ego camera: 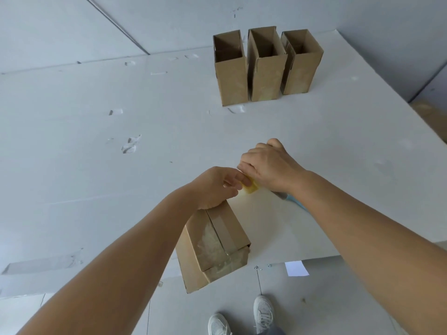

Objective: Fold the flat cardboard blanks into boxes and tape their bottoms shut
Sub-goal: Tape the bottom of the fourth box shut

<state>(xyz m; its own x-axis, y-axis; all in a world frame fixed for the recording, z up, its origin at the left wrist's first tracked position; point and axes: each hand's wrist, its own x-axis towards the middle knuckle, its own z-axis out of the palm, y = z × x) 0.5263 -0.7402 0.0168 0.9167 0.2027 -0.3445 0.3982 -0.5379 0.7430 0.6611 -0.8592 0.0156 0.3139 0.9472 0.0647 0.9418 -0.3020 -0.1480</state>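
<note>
A brown cardboard box [215,240] stands upside down at the table's near edge, clear tape running along its closed bottom flaps. My left hand [215,186] rests on the box's far end and pinches the free end of a yellowish tape strip [250,187]. Just beyond it my right hand [268,165] grips the tape roll, which is almost fully hidden under the fingers. A grey and light-blue part of the dispenser [287,197] shows under the right wrist.
Three folded boxes [263,66] stand open-topped in a row at the back of the white table [96,165]. Scraps of clear tape [130,145] stick to the tabletop on the left. My shoes [242,317] and a white paper scrap [296,268] are on the floor.
</note>
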